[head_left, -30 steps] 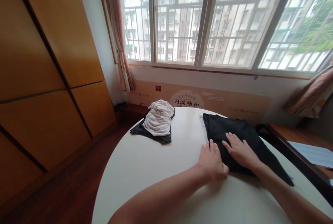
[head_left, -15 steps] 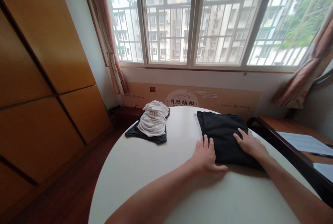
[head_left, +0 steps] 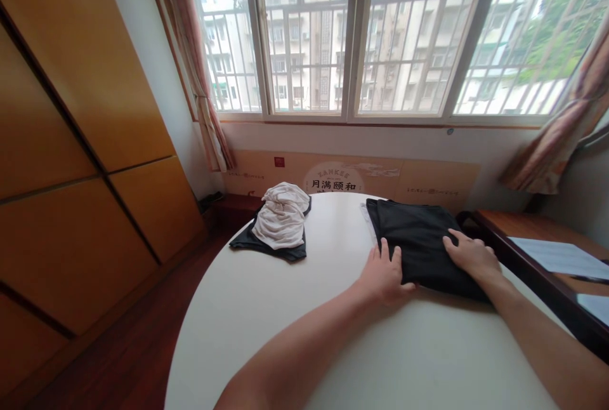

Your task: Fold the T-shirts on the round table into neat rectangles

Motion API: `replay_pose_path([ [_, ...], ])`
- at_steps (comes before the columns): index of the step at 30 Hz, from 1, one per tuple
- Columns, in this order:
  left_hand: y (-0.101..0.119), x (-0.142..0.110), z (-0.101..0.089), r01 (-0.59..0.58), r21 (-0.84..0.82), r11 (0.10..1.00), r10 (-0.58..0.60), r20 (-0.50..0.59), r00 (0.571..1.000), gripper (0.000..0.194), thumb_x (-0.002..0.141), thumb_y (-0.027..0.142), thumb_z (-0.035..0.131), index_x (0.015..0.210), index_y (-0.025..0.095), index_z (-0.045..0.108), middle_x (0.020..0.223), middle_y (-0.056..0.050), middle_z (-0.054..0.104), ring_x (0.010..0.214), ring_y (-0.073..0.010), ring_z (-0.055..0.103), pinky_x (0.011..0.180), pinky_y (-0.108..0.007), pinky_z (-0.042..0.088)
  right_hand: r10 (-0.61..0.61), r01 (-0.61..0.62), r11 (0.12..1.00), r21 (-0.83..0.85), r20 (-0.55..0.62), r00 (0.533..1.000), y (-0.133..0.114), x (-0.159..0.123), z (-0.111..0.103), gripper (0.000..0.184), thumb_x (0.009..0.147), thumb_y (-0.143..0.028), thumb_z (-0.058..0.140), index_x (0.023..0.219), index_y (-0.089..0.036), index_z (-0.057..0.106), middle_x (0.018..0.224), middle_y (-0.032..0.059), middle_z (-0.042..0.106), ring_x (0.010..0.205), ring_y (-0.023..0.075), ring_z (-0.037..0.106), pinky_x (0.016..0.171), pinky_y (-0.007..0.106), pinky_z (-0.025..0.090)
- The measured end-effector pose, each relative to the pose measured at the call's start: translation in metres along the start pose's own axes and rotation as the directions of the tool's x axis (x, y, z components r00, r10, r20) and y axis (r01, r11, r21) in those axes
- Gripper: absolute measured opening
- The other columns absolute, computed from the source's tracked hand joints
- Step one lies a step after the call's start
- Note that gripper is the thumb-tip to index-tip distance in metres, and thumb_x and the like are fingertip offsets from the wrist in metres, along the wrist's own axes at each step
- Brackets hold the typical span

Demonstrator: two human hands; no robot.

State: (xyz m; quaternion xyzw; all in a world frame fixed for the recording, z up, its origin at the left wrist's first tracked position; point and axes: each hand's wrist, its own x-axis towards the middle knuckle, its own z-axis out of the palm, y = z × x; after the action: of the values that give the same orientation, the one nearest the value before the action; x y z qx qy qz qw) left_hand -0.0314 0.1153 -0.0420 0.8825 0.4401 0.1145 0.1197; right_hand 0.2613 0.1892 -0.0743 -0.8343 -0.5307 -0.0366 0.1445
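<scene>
Black cloth (head_left: 419, 238): folded into a flat, multi-layer panel (a white edge protrudes at its far-left side); lies flat on the round white table (head_left: 266, 308).

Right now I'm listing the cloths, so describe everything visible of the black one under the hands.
The black cloth looks soft and matte, folded flat in layers, lightly creased. A pale layer shows along its left edge. It lies on the white table, towards the right. The left hand touches its near left corner; the right hand rests on its right part.
</scene>
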Motion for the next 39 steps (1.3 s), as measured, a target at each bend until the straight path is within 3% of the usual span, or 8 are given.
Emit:
replay_pose_path([
  [10, -0.013, -0.004, -0.005, -0.116, -0.11, 0.987, 0.122, 0.051, 0.991, 0.102, 0.09, 0.065, 0.059, 0.166, 0.006, 0.022, 0.173, -0.028, 0.006, 0.159, -0.0451, 0.019, 0.127, -0.052, 0.024, 0.025, -0.026, 0.999, 0.025, 0.038, 0.999, 0.012, 0.008, 0.001, 0.077, 0.095, -0.068, 0.031, 0.156, -0.027, 0.055, 0.138, 0.0266, 0.063, 0.125, 0.054, 0.057, 0.098, 0.064, 0.045],
  [16, -0.055, 0.003, -0.049, 0.046, -0.166, 0.985, -0.068, -0.125, 0.99, 0.075, 0.099, 0.059, 0.05, 0.154, 0.008, 0.044, 0.158, -0.021, 0.05, 0.143, -0.033, 0.051, 0.119, -0.042, 0.041, -0.072, 0.073, 0.997, 0.019, -0.069, 0.995, 0.016, 0.0, 0.005, 0.075, 0.097, -0.06, 0.033, 0.151, -0.014, 0.058, 0.128, 0.0283, 0.068, 0.114, 0.0517, 0.064, 0.09, 0.063, 0.052],
  [19, -0.101, -0.002, -0.092, 0.336, -0.066, 0.94, -0.334, -0.393, 0.857, 0.051, 0.097, 0.033, 0.058, 0.141, 0.008, 0.055, 0.143, -0.02, 0.06, 0.131, -0.0326, 0.058, 0.115, -0.042, 0.042, -0.125, 0.122, 0.992, -0.03, -0.116, 0.985, 0.011, -0.007, 0.002, 0.07, 0.099, -0.054, 0.034, 0.146, -0.01, 0.062, 0.128, 0.0268, 0.068, 0.113, 0.0489, 0.064, 0.09, 0.06, 0.053],
  [21, -0.134, -0.014, -0.114, 0.57, -0.064, 0.819, -0.504, -0.555, 0.662, 0.042, 0.093, 0.021, 0.058, 0.134, 0.009, 0.059, 0.141, -0.023, 0.059, 0.131, -0.0371, 0.055, 0.113, -0.048, 0.041, -0.143, 0.136, 0.989, -0.061, -0.137, 0.98, 0.006, -0.01, 0.0, 0.066, 0.1, -0.05, 0.035, 0.144, -0.009, 0.063, 0.128, 0.0258, 0.068, 0.113, 0.0475, 0.064, 0.09, 0.058, 0.053],
  [24, -0.176, -0.036, -0.123, 0.674, -0.135, 0.726, -0.615, -0.566, 0.548, 0.044, 0.086, 0.017, 0.066, 0.128, 0.006, 0.061, 0.139, -0.032, 0.054, 0.13, -0.0481, 0.049, 0.107, -0.059, 0.037, -0.162, 0.148, 0.984, -0.097, -0.152, 0.975, 0.0, -0.013, -0.002, 0.062, 0.1, -0.045, 0.036, 0.142, -0.009, 0.064, 0.128, 0.0247, 0.068, 0.113, 0.0459, 0.064, 0.09, 0.056, 0.053],
  [29, -0.204, -0.057, -0.111, 0.588, -0.205, 0.782, -0.589, -0.551, 0.591, 0.01, 0.094, 0.014, 0.055, 0.097, 0.015, 0.065, 0.122, -0.021, 0.063, 0.119, -0.0421, 0.054, 0.098, -0.054, 0.034, -0.204, 0.195, 0.978, -0.079, -0.133, 0.97, 0.003, -0.01, 0.004, 0.061, 0.1, -0.041, 0.034, 0.139, -0.005, 0.065, 0.131, 0.0248, 0.068, 0.114, 0.0426, 0.065, 0.093, 0.053, 0.053],
  [35, -0.198, -0.049, -0.143, 0.452, -0.356, 0.818, -0.564, -0.65, 0.509, 0.011, 0.1, 0.015, 0.049, 0.104, 0.017, 0.06, 0.094, -0.011, 0.066, 0.096, -0.0294, 0.062, 0.088, -0.04, 0.039, -0.215, 0.2, 0.976, -0.088, -0.208, 0.954, 0.005, -0.011, 0.006, 0.058, 0.098, -0.041, 0.039, 0.135, -0.008, 0.069, 0.125, 0.0242, 0.071, 0.11, 0.0436, 0.066, 0.089, 0.055, 0.054],
  [39, -0.173, -0.047, -0.177, 0.26, -0.348, 0.901, -0.432, -0.658, 0.617, 0.007, 0.098, 0.02, 0.055, 0.097, 0.02, 0.061, 0.094, -0.006, 0.07, 0.092, -0.0221, 0.065, 0.083, -0.03, 0.045, -0.273, 0.256, 0.962, -0.098, -0.276, 0.921, 0.005, -0.011, 0.007, 0.055, 0.097, -0.039, 0.04, 0.128, -0.007, 0.072, 0.12, 0.0244, 0.071, 0.113, 0.0427, 0.064, 0.089, 0.054, 0.054],
])
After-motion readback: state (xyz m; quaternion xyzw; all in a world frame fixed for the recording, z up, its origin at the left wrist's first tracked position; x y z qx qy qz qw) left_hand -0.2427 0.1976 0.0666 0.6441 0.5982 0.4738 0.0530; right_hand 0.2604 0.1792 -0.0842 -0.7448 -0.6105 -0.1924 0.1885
